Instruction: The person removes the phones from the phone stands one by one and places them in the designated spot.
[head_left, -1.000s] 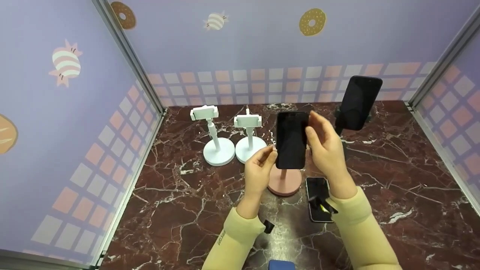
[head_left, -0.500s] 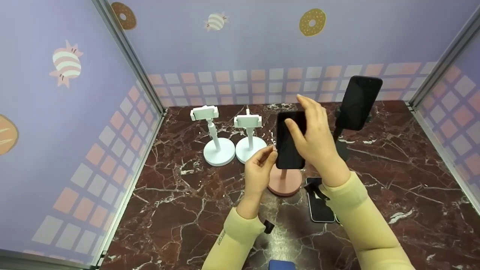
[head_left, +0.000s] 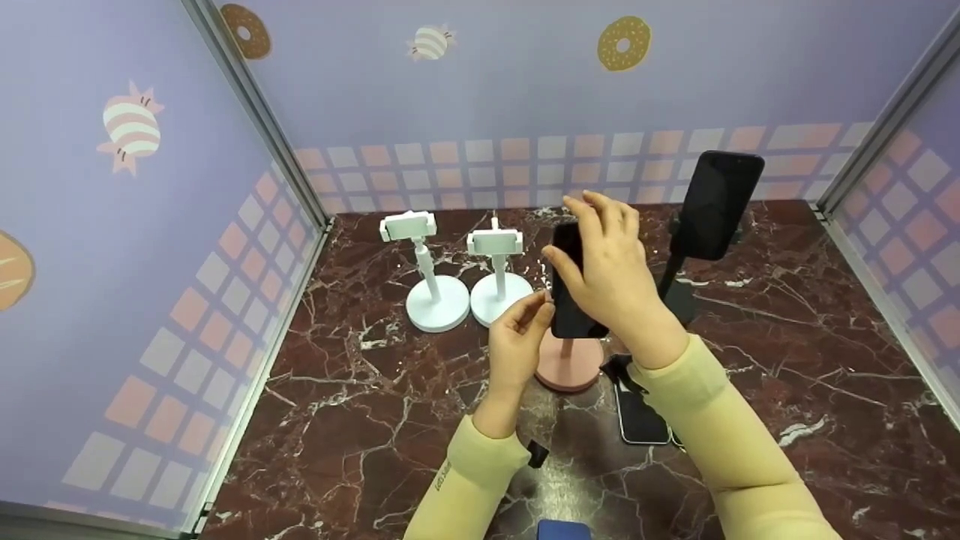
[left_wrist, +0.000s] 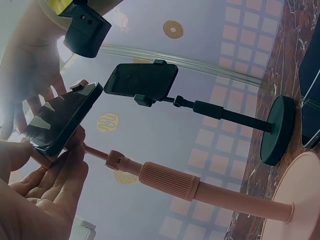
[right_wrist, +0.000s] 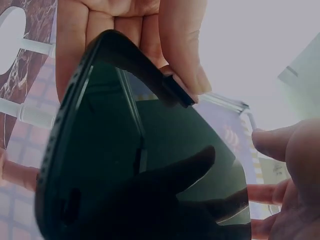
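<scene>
A black phone stands upright in the clamp of a pink phone stand. My left hand pinches that clamp at the phone's left edge; the right wrist view shows its thumb on the small clamp jaw. My right hand is raised in front of the screen with its fingers spread, covering the phone's right part. In the left wrist view the right hand lies close to the phone, and whether it touches cannot be told.
Two white phone stands stand at the left. Back right, a black phone stand holds another phone. A phone lies on the marbled table, partly under my right sleeve. A blue object shows at the front edge.
My right hand has left the phone's right edge and moved left across its screen, fingers spreading. My left hand and the pink stand stay where they were.
</scene>
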